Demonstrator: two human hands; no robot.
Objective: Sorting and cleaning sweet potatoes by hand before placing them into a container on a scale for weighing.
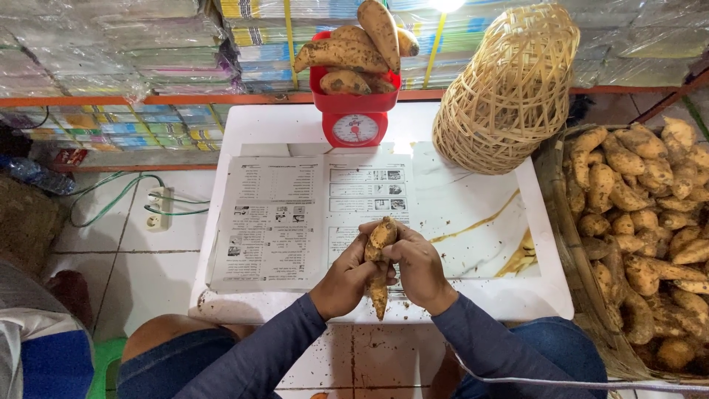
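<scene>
Both your hands wrap one long, tapered, dirt-crusted sweet potato [379, 264] upright over the counter's [473, 295] near edge: left hand [346, 284] and right hand [418, 267] fingers pressed around its middle, wrists angled inward.

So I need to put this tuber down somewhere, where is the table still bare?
Free: the printed paper sheet between the red kitchen scale and both hands, and the plastic-covered patch below the woven bamboo basket. Crowded: the scale's pan heaped with sweet potatoes, and the big basket of tubers beside the table's right edge.
</scene>
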